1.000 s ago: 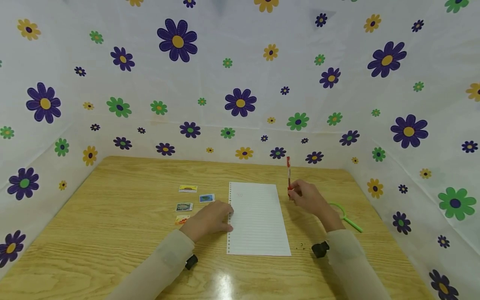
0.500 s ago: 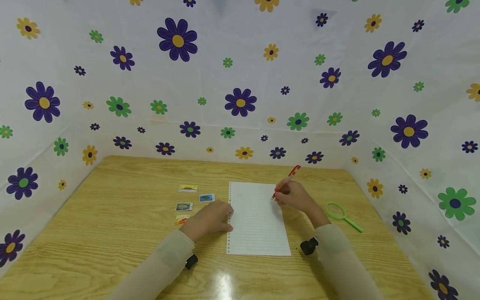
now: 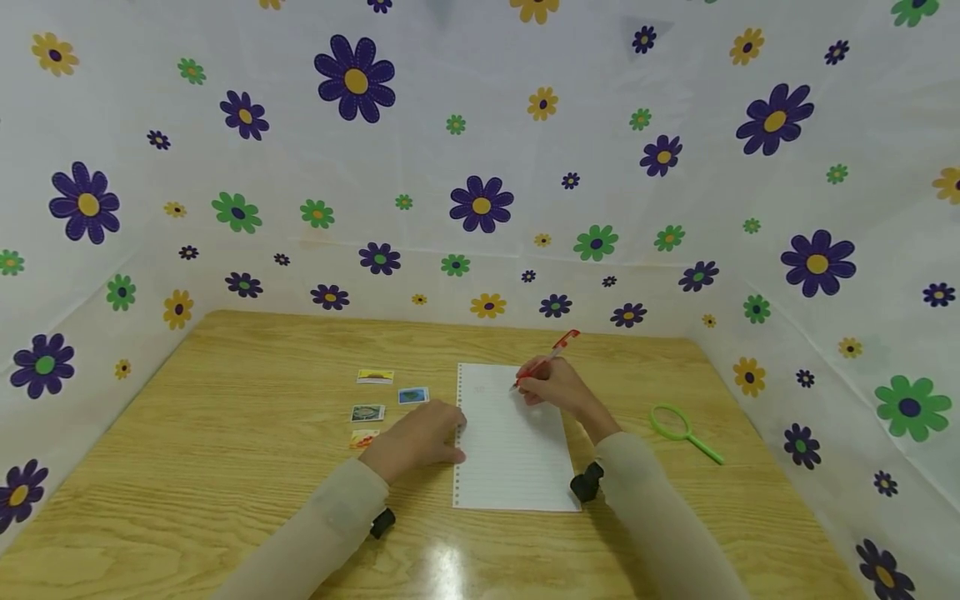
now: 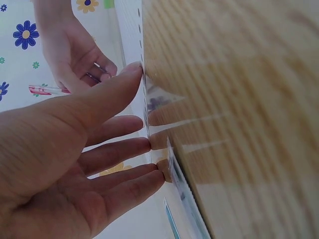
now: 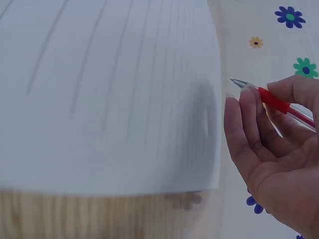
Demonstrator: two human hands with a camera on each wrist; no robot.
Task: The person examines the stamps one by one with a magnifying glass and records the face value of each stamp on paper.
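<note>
A sheet of lined paper (image 3: 510, 467) with punched holes down its left side lies on the table, bearing faint pencil-grey writing near its top left. My left hand (image 3: 417, 442) rests at the sheet's left edge; in the left wrist view its fingertips (image 4: 158, 172) touch down along that edge, fingers nearly straight. Over the upper right of the sheet, my right hand (image 3: 558, 385) pinches a red pen (image 3: 564, 340) between thumb and fingers. The pen's metal tip (image 5: 240, 83) is bare and points left; whether it touches the paper I cannot tell.
Several small picture cards, among them a yellow one (image 3: 375, 377) and a blue one (image 3: 413, 396), lie left of the sheet. A green magnifying glass (image 3: 701, 447) lies to the right. Flower-printed white cloth (image 3: 420, 150) walls in the table (image 3: 247, 417) at back and sides.
My right hand has moved left from beside the sheet to above it, and the pen has tilted from upright to a writing slant. My left hand has stayed put.
</note>
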